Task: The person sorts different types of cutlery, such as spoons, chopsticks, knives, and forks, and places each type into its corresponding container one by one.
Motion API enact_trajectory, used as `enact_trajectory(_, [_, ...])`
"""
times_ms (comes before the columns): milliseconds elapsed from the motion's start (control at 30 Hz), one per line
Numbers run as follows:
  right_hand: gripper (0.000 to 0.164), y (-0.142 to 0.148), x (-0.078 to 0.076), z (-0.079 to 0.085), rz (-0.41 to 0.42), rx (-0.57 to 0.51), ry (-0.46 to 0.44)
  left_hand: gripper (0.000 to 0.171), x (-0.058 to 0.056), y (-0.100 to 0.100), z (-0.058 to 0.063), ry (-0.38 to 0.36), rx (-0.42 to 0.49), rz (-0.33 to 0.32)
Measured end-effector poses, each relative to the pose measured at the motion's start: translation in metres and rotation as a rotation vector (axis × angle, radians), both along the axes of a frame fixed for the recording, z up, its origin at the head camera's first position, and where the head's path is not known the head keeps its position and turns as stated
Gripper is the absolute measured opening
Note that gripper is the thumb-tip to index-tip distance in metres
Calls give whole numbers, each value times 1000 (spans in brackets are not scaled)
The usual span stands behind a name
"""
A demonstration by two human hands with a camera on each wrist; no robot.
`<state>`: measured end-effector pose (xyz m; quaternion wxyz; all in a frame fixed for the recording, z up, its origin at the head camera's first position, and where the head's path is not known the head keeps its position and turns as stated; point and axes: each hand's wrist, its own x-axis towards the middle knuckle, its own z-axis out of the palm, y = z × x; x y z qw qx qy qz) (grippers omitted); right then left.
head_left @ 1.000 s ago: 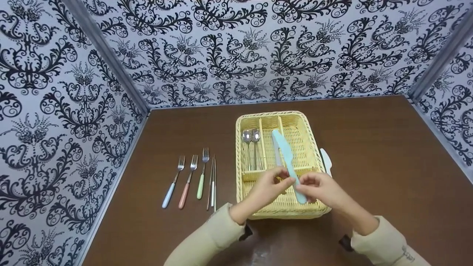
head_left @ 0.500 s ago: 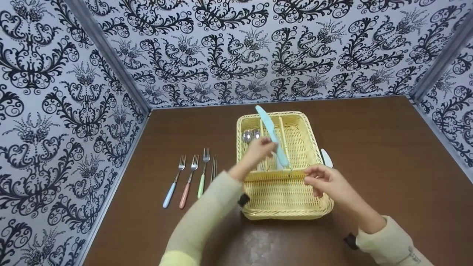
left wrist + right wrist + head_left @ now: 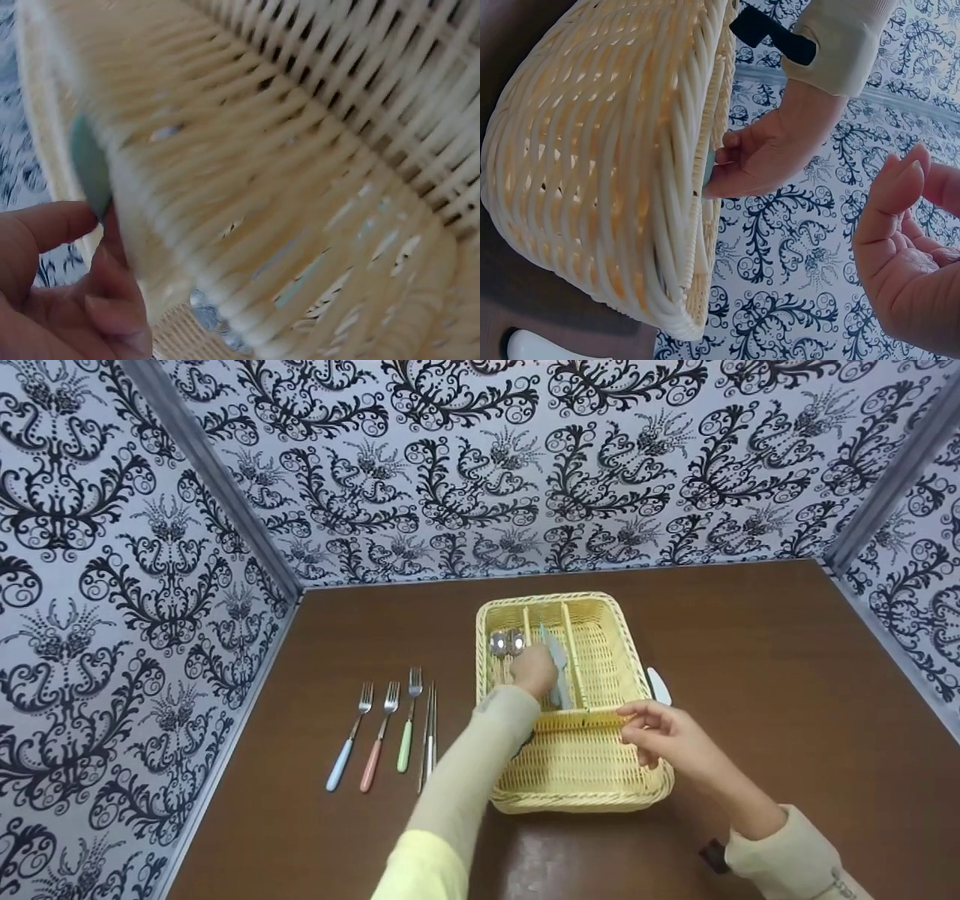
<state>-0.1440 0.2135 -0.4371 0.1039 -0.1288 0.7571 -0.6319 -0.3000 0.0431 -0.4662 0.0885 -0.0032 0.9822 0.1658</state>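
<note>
My left hand [image 3: 534,669] reaches down into the middle long compartment of the pale wicker basket [image 3: 581,804]. Thumb and fingers pinch a light blue knife [image 3: 91,169], seen edge-on in the left wrist view. From the head view, the hand covers part of this knife [image 3: 553,646]. Two metal spoons [image 3: 516,641] lie in the compartment to its left, partly behind the hand. Over the basket's right front rim hovers my right hand [image 3: 667,739], fingers loosely bent and holding nothing; the right wrist view shows the same hand [image 3: 911,262] beside the basket wall.
Left of the basket, three forks with blue [image 3: 340,765], pink [image 3: 372,765] and green [image 3: 405,746] handles lie beside metal chopsticks [image 3: 430,735]. A white knife [image 3: 659,687] rests against the basket's right side. Patterned walls [image 3: 480,472] border the brown table [image 3: 787,660].
The right hand let go of the blue knife and moved slightly right. My left hand carried the knife away from me, turned it and lowered it into the middle compartment.
</note>
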Motion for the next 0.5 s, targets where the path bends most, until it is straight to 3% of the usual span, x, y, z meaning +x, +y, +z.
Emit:
enact_trajectory(133, [35,2,0,-1,-3,-8,-8,20,2,11,-9,91,-223,-22])
enact_trajectory(267, [34,6,1,-1,-2,-3,10,18,2,15,-16,83,-403,-97])
enact_trajectory(367, [29,9,1,-1,-7,-4,29,16,0,16,-22,87,-450,-149])
enact_trajectory(500, [22,12,3,0,-14,-17,36,13,-2,16,-26,105,-413,-165])
